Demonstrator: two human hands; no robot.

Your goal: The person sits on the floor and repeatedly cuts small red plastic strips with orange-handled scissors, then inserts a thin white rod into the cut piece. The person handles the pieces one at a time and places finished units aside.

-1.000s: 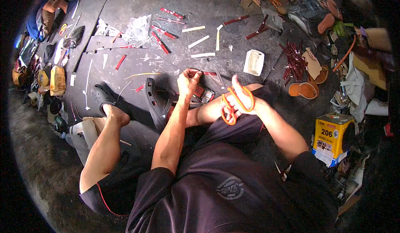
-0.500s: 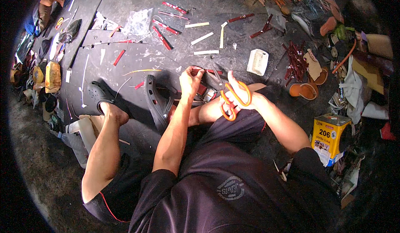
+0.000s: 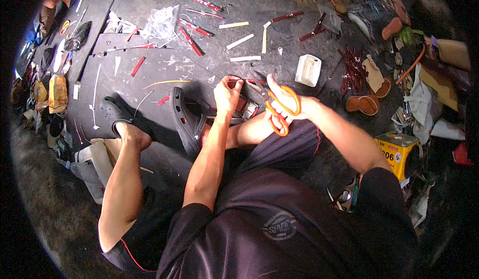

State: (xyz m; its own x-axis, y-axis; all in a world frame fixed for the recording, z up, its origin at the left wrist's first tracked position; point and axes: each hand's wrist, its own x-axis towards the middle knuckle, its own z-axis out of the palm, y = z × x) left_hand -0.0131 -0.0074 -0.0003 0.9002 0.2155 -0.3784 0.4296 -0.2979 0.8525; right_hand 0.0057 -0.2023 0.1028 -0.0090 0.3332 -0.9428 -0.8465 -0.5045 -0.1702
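Note:
Between the fingertips of my left hand (image 3: pixel 227 97) is a narrow dark red strip (image 3: pixel 253 81), its free end pointing right. My right hand (image 3: pixel 305 105) grips a pair of scissors (image 3: pixel 297 101) by the orange loops, thumb stretched forward. The scissor blades (image 3: pixel 260 90) reach up and left to the strip, close to my left fingertips. Whether the blades touch it I cannot tell. Beneath my hands, beside my bent leg, lies a small pile of red and silvery pieces (image 3: pixel 246 108), partly covered by my left wrist.
Several red strips (image 3: pixel 190 41) and pale strips (image 3: pixel 239 42) lie scattered ahead. Right of them are a white tray (image 3: pixel 308 70), a heap of dark red strips (image 3: pixel 353 72), brown sandal pieces (image 3: pixel 362 105) and a yellow can (image 3: pixel 399 154). A clear plastic bag (image 3: pixel 160 23) lies at far left.
The scissors have turned a little in my right hand, the upper loop shifting away from me. My left hand keeps its hold on the red strip. The whole view has shifted slightly.

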